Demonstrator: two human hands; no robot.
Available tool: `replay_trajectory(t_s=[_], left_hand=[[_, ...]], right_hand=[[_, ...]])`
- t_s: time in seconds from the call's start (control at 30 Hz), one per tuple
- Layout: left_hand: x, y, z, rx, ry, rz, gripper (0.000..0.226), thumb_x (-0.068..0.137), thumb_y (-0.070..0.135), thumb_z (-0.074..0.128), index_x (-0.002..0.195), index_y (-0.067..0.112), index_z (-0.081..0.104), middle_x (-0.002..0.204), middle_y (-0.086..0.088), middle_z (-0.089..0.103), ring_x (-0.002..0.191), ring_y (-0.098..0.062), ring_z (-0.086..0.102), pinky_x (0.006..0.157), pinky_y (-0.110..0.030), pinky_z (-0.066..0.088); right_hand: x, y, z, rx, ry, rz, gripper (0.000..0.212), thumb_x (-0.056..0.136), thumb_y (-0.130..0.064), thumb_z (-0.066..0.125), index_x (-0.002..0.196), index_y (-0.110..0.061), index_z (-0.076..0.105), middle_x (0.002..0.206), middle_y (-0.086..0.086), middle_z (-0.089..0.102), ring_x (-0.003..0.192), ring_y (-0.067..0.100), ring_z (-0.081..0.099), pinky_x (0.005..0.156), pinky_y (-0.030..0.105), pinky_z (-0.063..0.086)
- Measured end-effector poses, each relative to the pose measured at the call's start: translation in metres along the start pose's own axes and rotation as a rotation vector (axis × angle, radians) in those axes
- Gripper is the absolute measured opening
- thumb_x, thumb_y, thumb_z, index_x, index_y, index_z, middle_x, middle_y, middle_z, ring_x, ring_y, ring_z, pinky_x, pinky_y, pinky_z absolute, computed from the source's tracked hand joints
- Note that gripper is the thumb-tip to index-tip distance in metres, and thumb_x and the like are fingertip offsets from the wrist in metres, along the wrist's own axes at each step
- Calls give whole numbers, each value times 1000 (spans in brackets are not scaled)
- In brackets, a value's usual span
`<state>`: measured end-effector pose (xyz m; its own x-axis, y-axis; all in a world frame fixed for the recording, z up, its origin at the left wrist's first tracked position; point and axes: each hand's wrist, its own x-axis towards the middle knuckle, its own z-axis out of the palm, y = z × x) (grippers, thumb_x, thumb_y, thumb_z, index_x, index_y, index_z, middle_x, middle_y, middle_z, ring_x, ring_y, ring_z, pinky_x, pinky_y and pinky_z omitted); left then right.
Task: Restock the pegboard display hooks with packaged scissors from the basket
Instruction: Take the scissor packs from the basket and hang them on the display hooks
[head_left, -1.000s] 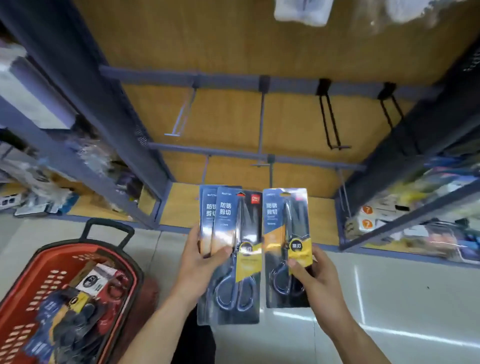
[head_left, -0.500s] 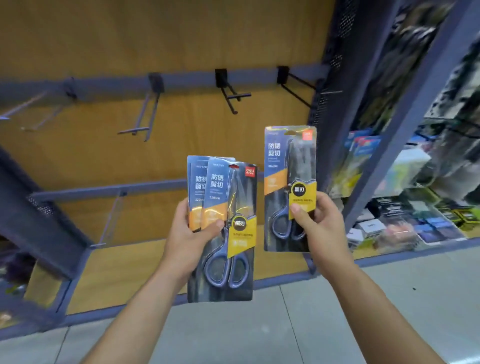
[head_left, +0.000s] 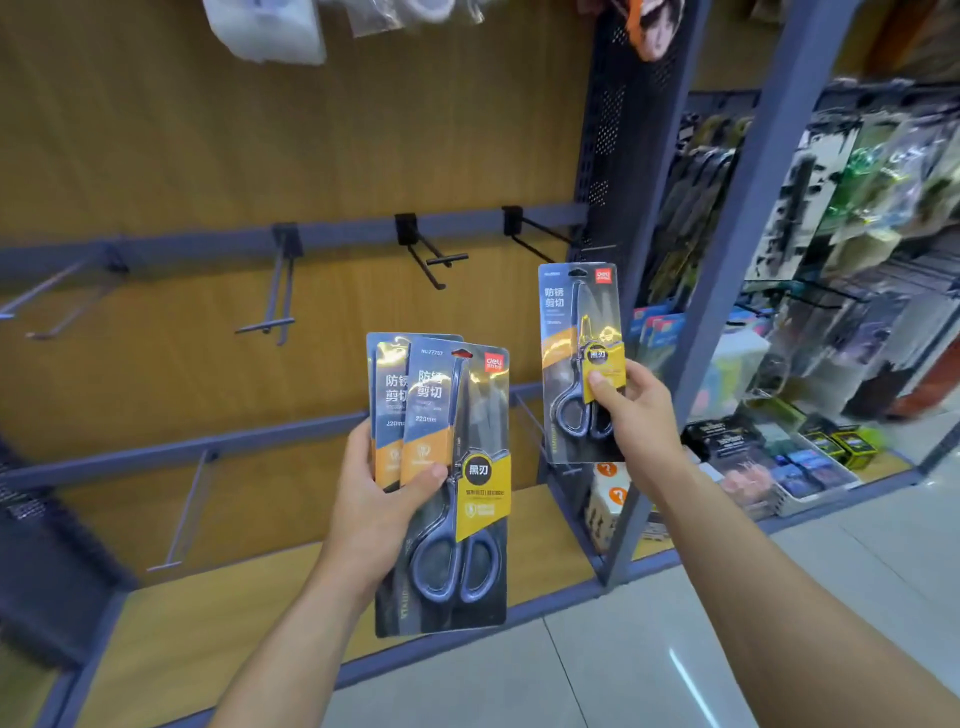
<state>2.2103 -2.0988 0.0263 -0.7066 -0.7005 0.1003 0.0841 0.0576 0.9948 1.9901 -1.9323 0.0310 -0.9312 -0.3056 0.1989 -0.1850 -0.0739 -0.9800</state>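
Nearest: left hand (head_left: 382, 499), closed around the lower left edge of two overlapping scissor packs (head_left: 441, 483), thumb pressed across the front card, packs upright and fanned slightly. Right hand (head_left: 631, 410), just to the right and a little higher, closed on a single scissor pack (head_left: 579, 358), thumb on its yellow label, pack upright and apart from the other two. Below both hands: grey tiled floor (head_left: 675, 649) and the wooden base shelf (head_left: 218, 623) of the display. Beyond the hands: wood-grain back panel (head_left: 311, 156) with grey rails; a black double hook (head_left: 431, 254) above the left hand, bare; another black hook (head_left: 535, 236) just above and left of the single pack, bare; grey hooks (head_left: 278, 306) further left, bare. To the right of the right hand: a neighbouring shelf bay (head_left: 810, 441) of blurred goods.
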Motion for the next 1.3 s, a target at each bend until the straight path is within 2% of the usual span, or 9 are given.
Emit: replay_trajectory(t_s=[0.17, 0.3, 0.43, 0.5, 0.57, 0.7, 0.83, 1.0, 1.3], left_hand=[[3, -11, 1, -45, 13, 4, 57, 87, 4, 78, 129, 33, 55, 103, 18, 76, 92, -4, 74, 74, -22, 55], [7, -26, 0, -56, 14, -1, 56, 86, 5, 79, 124, 38, 54, 104, 19, 76, 92, -4, 74, 72, -20, 57], [10, -38, -2, -68, 5, -24, 59, 85, 6, 80, 129, 36, 53, 106, 19, 75, 96, -6, 74, 76, -23, 58], [10, -43, -1, -73, -2, -34, 59, 85, 5, 81, 128, 35, 54, 107, 18, 75, 98, -8, 74, 82, -29, 58], [11, -47, 2, -87, 5, -39, 59, 85, 4, 81, 127, 34, 54, 108, 16, 76, 99, -10, 74, 84, -31, 58], [10, -51, 11, -111, 11, -52, 55, 84, 5, 81, 126, 31, 56, 106, 10, 77, 99, -14, 75, 85, -33, 59], [4, -48, 17, -100, -14, -37, 52, 83, 9, 83, 120, 34, 56, 101, 14, 77, 92, -8, 75, 77, -27, 58], [2, -44, 16, -68, -31, -15, 43, 91, 16, 77, 123, 34, 56, 105, 21, 75, 97, 1, 72, 77, -15, 54], [8, -47, 17, 6, -5, 23, 43, 94, 4, 72, 122, 34, 59, 108, 12, 76, 101, -9, 73, 92, -37, 57]], right_hand=[[15, 8, 13, -106, 3, -30, 17, 101, -28, 64, 117, -24, 69, 101, -5, 74, 84, 1, 66, 73, 15, 50], [42, 14, 35, -279, 48, -47, 30, 101, -41, 58, 129, -32, 63, 112, -12, 71, 107, 14, 65, 97, 39, 50], [38, 21, 53, -609, 86, 105, 70, 101, -53, 51, 161, -24, 26, 147, 12, 47, 139, 37, 43, 111, 47, 36], [0, 22, 51, -479, 69, 86, 58, 101, -46, 56, 152, -20, 43, 129, 4, 55, 130, 32, 52, 105, 44, 42], [-57, 27, 48, -223, -103, 121, 30, 97, -46, 64, 120, -27, 66, 108, -4, 68, 108, 23, 67, 92, 42, 53], [-147, 35, 48, -103, -371, 196, 37, 74, -47, 82, 107, -36, 69, 105, -6, 76, 97, 20, 74, 84, 42, 62], [-158, 50, 49, -140, -233, 162, 33, 80, -14, 87, 106, -27, 70, 98, -5, 76, 89, 22, 74, 80, 43, 61], [-151, 50, 44, 4, -170, 198, 29, 91, -10, 75, 115, -20, 62, 109, -3, 77, 109, 19, 71, 94, 41, 58], [-136, 51, 42, 37, -147, 150, 31, 94, -16, 73, 116, -31, 58, 114, -5, 72, 112, 19, 68, 100, 56, 54]])
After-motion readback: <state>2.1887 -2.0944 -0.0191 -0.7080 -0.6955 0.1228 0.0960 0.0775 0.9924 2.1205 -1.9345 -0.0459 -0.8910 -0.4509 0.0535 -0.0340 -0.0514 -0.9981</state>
